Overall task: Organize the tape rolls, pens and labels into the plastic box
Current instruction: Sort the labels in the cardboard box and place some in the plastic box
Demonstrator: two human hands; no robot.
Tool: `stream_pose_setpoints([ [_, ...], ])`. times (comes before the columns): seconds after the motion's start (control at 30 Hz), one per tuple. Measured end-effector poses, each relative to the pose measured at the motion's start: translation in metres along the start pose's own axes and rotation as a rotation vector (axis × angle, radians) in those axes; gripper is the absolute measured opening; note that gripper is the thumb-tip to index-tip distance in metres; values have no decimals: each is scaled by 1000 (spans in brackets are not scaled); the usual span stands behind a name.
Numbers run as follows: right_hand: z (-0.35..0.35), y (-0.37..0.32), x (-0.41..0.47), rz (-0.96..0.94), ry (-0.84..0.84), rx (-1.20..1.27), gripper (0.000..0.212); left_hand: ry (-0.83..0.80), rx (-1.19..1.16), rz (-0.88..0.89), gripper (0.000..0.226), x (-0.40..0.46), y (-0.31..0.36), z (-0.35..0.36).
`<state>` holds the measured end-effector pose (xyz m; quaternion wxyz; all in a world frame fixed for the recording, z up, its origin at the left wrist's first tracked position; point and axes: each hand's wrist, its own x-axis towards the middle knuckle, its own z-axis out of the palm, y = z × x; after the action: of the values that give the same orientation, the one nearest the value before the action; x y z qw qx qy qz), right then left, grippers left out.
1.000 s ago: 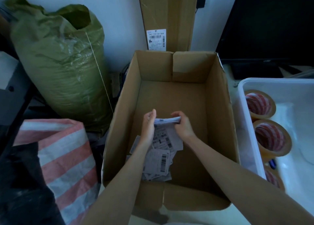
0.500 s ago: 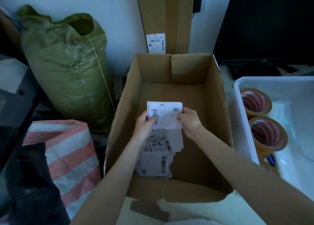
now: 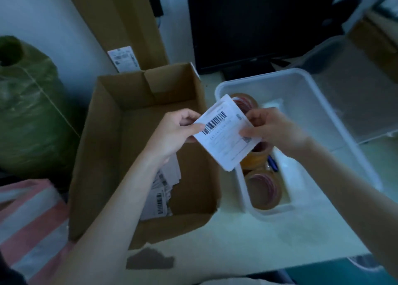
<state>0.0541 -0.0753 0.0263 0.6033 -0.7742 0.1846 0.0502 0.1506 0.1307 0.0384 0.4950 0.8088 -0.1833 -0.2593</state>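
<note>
Both hands hold a stack of white barcode labels (image 3: 226,131) above the gap between the cardboard box and the plastic box. My left hand (image 3: 172,133) pinches the stack's left edge; my right hand (image 3: 271,129) grips its right edge. The clear plastic box (image 3: 318,103) stands on the table at right and holds brown tape rolls (image 3: 262,187) along its left wall, with a blue pen (image 3: 272,163) beside them. More loose labels (image 3: 160,192) lie on the floor of the open cardboard box (image 3: 103,133).
A black monitor (image 3: 258,21) stands behind the plastic box. A tall flat carton (image 3: 120,26) leans on the wall. A green sack (image 3: 28,112) and a red-and-white striped bag (image 3: 30,220) sit left of the cardboard box. A clear lid (image 3: 361,86) lies far right.
Both hands lifted the label stack out of the cardboard box and carried it right, over the plastic box's left edge. The view swung to the right.
</note>
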Motion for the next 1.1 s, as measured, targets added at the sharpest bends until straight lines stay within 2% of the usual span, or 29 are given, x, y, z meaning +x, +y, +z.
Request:
stream_pose_setpoints([
  [0.2,-80,56,-37,230,-38,-44,24,-187,261,169,10,33,31,99],
  [0.3,-101,75,-42,293,-11,-10,28,-307,383,184,5,51,31,144],
  [0.37,-105,88,-39,321,2,-52,23,-319,493,197,5,57,26,168],
  [0.43,-101,97,-34,335,10,-197,22,-286,547,195,6,58,20,182],
  [0.53,-95,99,-29,336,9,-383,33,-258,581,207,3,58,19,192],
  [0.67,-109,92,-33,182,66,-251,37,-295,688,291,11,53,24,202],
  [0.77,-130,83,-41,-1,177,-3,42,-366,710,272,17,52,26,212],
  [0.83,-140,83,-44,-72,228,101,37,-404,732,245,17,55,26,219],
  [1.03,-146,96,-47,-150,472,221,35,-492,866,181,20,50,5,248],
  [1.1,-145,101,-49,-194,589,162,34,-517,885,160,19,49,-4,254],
])
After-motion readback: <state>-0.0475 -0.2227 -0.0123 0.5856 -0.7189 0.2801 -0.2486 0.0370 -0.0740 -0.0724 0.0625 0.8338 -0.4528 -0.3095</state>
